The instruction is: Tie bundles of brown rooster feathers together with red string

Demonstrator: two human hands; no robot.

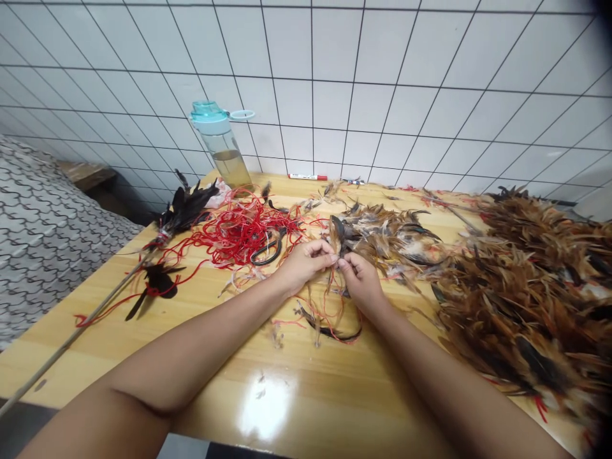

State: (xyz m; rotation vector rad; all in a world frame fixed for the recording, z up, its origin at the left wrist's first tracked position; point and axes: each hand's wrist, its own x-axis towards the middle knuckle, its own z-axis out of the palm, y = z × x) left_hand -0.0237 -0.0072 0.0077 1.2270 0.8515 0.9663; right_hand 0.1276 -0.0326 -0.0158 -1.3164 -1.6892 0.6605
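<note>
Over the middle of the table, my left hand (306,262) is closed, thumb and fingers pinching a small bunch of brown and black feathers (336,231) near its base. My right hand (362,278) meets it there, also in a pinch at the lower end of the feathers. The feather tips point up and away from me. Thin red string (329,296) hangs below the fingertips. What exactly lies between the fingers is too small to make out. Under the hands rests a curved dark feather (329,330).
Left of my hands lies a tangled heap of red string (234,229) with a black loop like a scissors handle (268,254). A stick (81,328) with black feathers lies further left. Behind stand a water bottle (227,156) and a red marker (307,177). Brown feathers (530,306) cover the right.
</note>
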